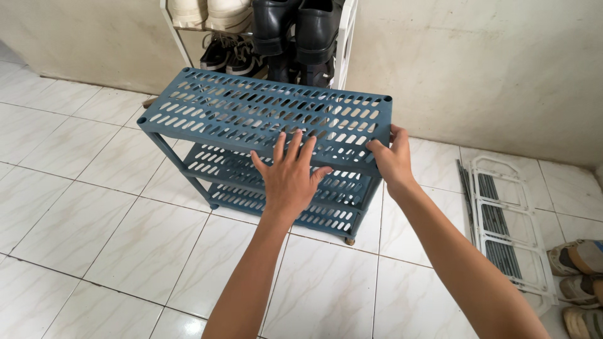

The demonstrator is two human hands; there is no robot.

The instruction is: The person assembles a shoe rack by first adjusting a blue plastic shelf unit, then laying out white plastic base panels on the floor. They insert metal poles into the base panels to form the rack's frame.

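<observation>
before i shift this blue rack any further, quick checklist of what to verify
1. Left hand flat on the top shelf: ok, palm down, fingers spread.
2. Right hand gripping the shelf's right corner: ok, fingers curled over the edge.
3. Blue rack standing level: cannot tell; it looks skewed from this view, and only one foot shows plainly.
4. Rack shelves bare: ok, nothing lies on the three tiers.
5. Space behind: not ok, a white shoe rack loaded with shoes stands close behind.
6. Floor to the right: not ok, white frame parts and sandals lie there.
</observation>
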